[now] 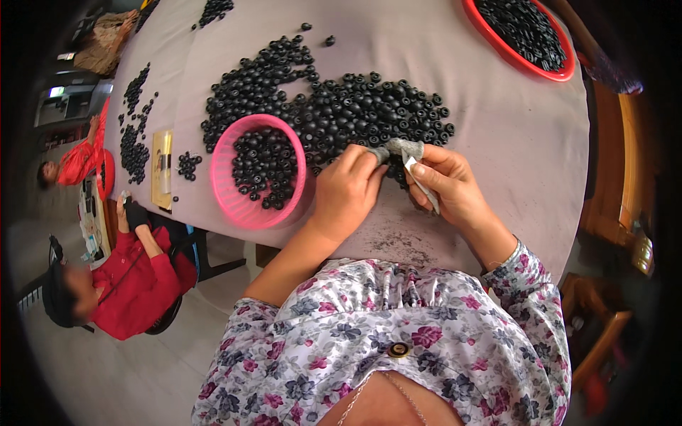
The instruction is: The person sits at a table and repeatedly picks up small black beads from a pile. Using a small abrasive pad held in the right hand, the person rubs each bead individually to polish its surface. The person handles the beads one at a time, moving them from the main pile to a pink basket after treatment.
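Our right grip (450, 186) pinches a slim white tool (424, 187); our left grip (344, 190) curls, partly hidden; whether clamped, we cannot tell.

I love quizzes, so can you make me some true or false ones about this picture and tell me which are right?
1. The round pink plastic basket has small round black beads in it. True.
2. The picture's upper right shows a green basin. False: it is a round red basin full of small dark pieces.
3. The right hand is pinching a thin white strip. True.
4. All the black beads are inside the pink basket. False: a big heap also lies on the greyish tablecloth.
5. A seated person in a red top is to the left. True.
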`<state>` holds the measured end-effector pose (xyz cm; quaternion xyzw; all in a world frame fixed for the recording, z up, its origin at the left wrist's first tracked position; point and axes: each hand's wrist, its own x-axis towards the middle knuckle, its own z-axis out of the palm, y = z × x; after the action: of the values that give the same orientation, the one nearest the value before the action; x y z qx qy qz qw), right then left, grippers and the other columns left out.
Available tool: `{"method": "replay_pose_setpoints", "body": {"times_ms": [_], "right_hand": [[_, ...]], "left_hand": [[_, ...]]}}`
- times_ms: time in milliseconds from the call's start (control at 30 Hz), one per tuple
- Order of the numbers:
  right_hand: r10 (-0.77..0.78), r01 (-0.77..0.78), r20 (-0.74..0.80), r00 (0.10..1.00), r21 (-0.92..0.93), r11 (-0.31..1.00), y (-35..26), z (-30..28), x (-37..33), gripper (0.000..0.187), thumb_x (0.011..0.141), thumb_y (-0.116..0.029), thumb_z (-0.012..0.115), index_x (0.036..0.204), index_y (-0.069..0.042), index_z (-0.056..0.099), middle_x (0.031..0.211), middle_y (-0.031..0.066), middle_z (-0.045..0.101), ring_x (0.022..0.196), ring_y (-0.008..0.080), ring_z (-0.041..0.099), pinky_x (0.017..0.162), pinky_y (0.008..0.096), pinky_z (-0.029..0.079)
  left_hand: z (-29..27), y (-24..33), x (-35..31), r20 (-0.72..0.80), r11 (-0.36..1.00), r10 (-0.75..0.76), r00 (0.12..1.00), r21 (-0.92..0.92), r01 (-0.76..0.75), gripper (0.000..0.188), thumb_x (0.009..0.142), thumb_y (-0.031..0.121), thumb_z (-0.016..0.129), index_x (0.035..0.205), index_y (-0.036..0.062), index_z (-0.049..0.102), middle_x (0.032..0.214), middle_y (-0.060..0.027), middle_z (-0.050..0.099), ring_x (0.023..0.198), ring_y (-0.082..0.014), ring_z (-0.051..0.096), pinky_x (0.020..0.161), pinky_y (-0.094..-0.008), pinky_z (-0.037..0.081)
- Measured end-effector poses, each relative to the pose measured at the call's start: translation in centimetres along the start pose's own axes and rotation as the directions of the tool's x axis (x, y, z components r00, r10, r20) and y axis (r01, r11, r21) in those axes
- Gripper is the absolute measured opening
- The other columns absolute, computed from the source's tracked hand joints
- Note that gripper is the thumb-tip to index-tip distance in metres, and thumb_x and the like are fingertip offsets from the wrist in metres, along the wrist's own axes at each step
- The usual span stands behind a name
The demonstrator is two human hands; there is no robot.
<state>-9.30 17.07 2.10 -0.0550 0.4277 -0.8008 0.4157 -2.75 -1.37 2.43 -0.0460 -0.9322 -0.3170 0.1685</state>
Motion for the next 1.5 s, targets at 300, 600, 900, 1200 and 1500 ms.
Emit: {"method": "replay_pose_setpoints", "body": {"times_ms": [300,600,900,1200,1500], "right_hand": [[-0.026,0.026,0.004,1.000,-0.030,0.999,0.0,0.4,-0.1,0.030,0.097,-0.013,0.061,0.123,0.002,0.062,0.080,-0.0007,0.058,0.059,0.0060,0.052,0.048,0.0203,0.041],[0.008,-0.007,0.003,1.000,-0.166,0.986,0.0,0.3,-0.2,0.029,0.097,-0.013,0.061,0.123,0.000,0.062,0.078,-0.0033,0.057,0.059,0.0041,0.051,0.049,0.0192,0.041],[0.060,-0.031,0.112,0.992,-0.250,0.968,-0.7,1.1,-0.8,0.039,0.094,-0.009,0.066,0.130,0.000,0.055,0.082,-0.0034,0.058,0.065,0.0029,0.051,0.055,0.0186,0.043],[0.071,-0.038,0.120,0.990,-0.260,0.965,-0.5,1.2,-0.7,0.037,0.095,-0.008,0.064,0.130,0.001,0.055,0.086,-0.0024,0.060,0.070,0.0028,0.052,0.058,0.0194,0.044],[0.096,-0.064,0.114,0.989,-0.256,0.964,-0.4,1.1,-0.8,0.037,0.096,-0.009,0.063,0.131,-0.001,0.056,0.094,-0.0017,0.063,0.073,0.0021,0.052,0.060,0.0188,0.044]], "left_hand": [[0.2,-0.8,-0.2,0.032,0.994,0.085,0.996,0.066,-0.086,0.017,0.078,0.005,0.071,0.092,0.0049,0.061,0.092,-0.0082,0.060,0.074,-0.0293,0.064,0.063,-0.0383,0.052],[0.4,-0.5,-0.6,0.068,0.831,-0.354,0.933,-0.435,0.347,0.012,0.089,0.011,0.070,0.092,0.0016,0.063,0.076,-0.0046,0.061,0.060,-0.0141,0.056,0.055,-0.0276,0.044],[-1.2,-1.8,-1.7,0.726,-0.526,-0.246,0.642,-0.656,0.541,0.020,0.097,0.025,0.064,0.102,0.0060,0.063,0.082,-0.0004,0.058,0.063,-0.0071,0.050,0.054,-0.0215,0.040],[-0.5,-1.4,-2.2,0.735,-0.481,-0.230,0.638,-0.656,0.582,0.023,0.099,0.027,0.060,0.096,0.0053,0.063,0.079,0.0000,0.058,0.062,-0.0089,0.052,0.055,-0.0226,0.042],[-0.4,-1.5,-2.4,0.737,-0.452,-0.187,0.650,-0.652,0.609,0.029,0.096,0.031,0.062,0.087,0.0034,0.060,0.081,-0.0042,0.060,0.061,-0.0112,0.051,0.055,-0.0246,0.042]]}}
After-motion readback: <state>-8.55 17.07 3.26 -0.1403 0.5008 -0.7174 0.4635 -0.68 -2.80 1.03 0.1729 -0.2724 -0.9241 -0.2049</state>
